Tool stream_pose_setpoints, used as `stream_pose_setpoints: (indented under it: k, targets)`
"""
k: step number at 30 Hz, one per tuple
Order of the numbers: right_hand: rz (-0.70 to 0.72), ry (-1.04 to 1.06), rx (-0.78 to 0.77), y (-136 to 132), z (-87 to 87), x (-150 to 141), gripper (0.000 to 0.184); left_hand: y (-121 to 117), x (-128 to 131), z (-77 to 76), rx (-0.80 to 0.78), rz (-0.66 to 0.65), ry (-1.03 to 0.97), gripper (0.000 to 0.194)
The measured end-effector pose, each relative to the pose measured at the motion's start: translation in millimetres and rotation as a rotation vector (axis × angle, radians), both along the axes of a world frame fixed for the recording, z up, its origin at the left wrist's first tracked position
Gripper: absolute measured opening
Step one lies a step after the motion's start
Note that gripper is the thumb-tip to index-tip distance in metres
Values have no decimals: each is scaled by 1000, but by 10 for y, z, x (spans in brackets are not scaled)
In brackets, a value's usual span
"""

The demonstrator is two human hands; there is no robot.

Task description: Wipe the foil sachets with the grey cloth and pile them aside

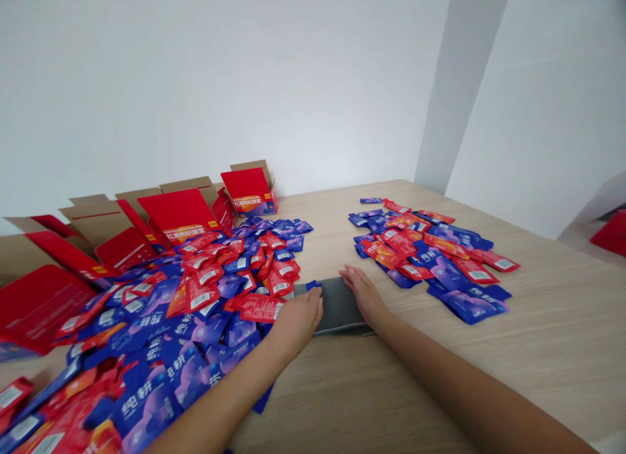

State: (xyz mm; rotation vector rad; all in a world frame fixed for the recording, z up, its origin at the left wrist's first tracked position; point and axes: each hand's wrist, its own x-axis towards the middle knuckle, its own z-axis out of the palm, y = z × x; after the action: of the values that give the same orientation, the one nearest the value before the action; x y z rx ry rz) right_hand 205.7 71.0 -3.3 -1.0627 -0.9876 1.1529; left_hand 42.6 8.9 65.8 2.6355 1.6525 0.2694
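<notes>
My left hand is closed, its fingers curled over the left part of a flat dark grey cloth. A small blue end of a sachet pokes out at its fingertips; the rest is hidden by the hand. Fingers stretched out, my right hand lies at the cloth's right edge and holds nothing. Beside my left hand a red sachet with a white barcode label lies at the edge of a big heap of red and blue sachets.
Several open red cardboard boxes stand behind the heap on the left, one box farther back by the wall. A smaller spread of red and blue sachets lies right of my hands on the wooden table. White walls border the back.
</notes>
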Motion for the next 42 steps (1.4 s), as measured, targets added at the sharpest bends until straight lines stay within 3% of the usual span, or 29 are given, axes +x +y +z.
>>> stream_pose_setpoints:
  k: [2, 5, 7, 13, 18, 22, 27, 33, 38, 42]
  targets:
    - [16, 96, 0, -3, -37, 17, 37, 69, -71, -22, 34, 101, -135, 41]
    - [54, 162, -3, -11, -58, 25, 34, 87, -183, -186, -13, 279, -477, 51]
    - [58, 181, -11, -19, -50, 27, 33, 10, -241, -300, -104, 265, -537, 60]
    - [51, 121, 8, -81, -7, 14, 37, -176, -117, -339, 100, -2, -174, 58]
    - [36, 74, 21, -81, -12, 6, 37, 56, 335, -370, -136, -61, -8, 82]
    - [-11, 101, -7, 8, -72, 65, 44, 156, 580, -346, -225, -154, 9, 76]
    - [-8, 26, 32, 46, -119, 114, 50, 91, 420, -302, -227, -197, 10, 73]
    - [-16, 68, 52, 0, -79, 93, 50, 19, 123, -301, -223, -106, 22, 65]
    - [-5, 41, 61, -34, -31, 98, 46, 32, 117, -227, -284, -71, 0, 70]
    - [-10, 24, 64, -59, 2, 96, 45, 87, 106, -220, -220, -45, -76, 68]
